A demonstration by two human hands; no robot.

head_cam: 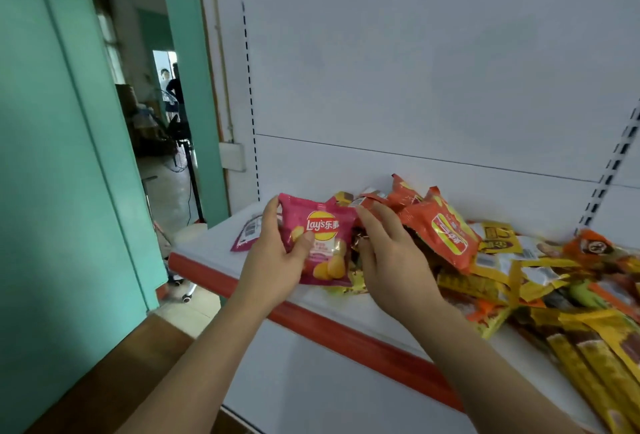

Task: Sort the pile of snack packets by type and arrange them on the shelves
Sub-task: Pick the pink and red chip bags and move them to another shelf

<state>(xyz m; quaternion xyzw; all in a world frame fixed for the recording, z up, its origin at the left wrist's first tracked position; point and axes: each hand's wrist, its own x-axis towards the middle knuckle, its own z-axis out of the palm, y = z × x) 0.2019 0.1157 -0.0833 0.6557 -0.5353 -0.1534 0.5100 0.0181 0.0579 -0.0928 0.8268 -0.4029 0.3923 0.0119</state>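
On the white shelf (221, 243), left hand (277, 257) gripping glossy pink crisp packet (322, 243)

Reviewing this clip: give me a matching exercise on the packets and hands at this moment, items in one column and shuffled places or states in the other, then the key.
Items
1. pink Lay's packet
2. orange packet
3. flat dark-pink packet
4. right hand

Places or states
A. lying alone on the shelf, left of the left hand
B. fingers spread over the pile's left edge, gripping nothing that shows
C. held in the left hand, thumb on its front
D. on top of the pile, right of the right hand

Pairs: 1-C, 2-D, 3-A, 4-B
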